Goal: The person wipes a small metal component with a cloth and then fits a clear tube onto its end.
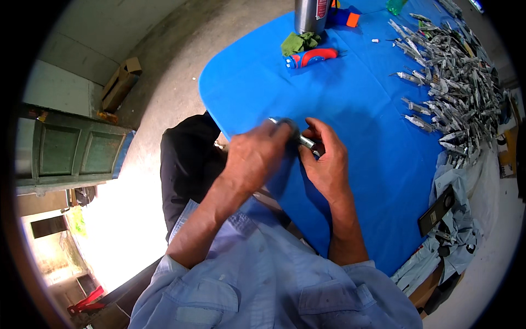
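Over the near left part of the blue tabletop, my two hands meet at a small silvery metal cylinder. My right hand pinches the cylinder between thumb and fingers. My left hand, smeared by motion, is closed at the cylinder's other end. By its fingertips shows a dark, rounded piece, too blurred to name. I cannot tell whether this piece and the cylinder are joined.
A red-and-blue handheld tool lies farther off, beside a green cloth and a metal flask. Many slim metallic parts are heaped along the right of the blue table. A dark phone-like slab rests on crumpled plastic bags.
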A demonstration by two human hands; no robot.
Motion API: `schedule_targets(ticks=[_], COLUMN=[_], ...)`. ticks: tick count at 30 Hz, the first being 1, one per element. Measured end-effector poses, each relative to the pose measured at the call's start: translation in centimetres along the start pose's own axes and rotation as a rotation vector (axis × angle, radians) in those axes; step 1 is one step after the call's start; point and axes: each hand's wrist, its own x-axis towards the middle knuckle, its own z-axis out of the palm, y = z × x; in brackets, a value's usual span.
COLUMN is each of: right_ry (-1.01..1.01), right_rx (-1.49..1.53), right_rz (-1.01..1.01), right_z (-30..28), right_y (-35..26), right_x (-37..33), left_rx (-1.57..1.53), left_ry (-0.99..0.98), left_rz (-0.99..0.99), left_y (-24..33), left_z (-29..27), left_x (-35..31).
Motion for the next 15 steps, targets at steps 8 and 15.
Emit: schedule_targets(ticks=[8,15], right_ry=[-0.029,-0.025], right_rx=[0.013,0.050], right_rz=[0.037,0.069], right_z=[-0.1,0.0], right_y=[-0.4,-0.6], right_x=[-0.1,0.0], left_rx=[0.068,0.053], left_ry=[-0.020,-0.009], left_rz=[-0.011,-0.064], left_y=[-1.0,-1.9], left_z=[1.0,-0.3], left_x=[-0.4,0.3])
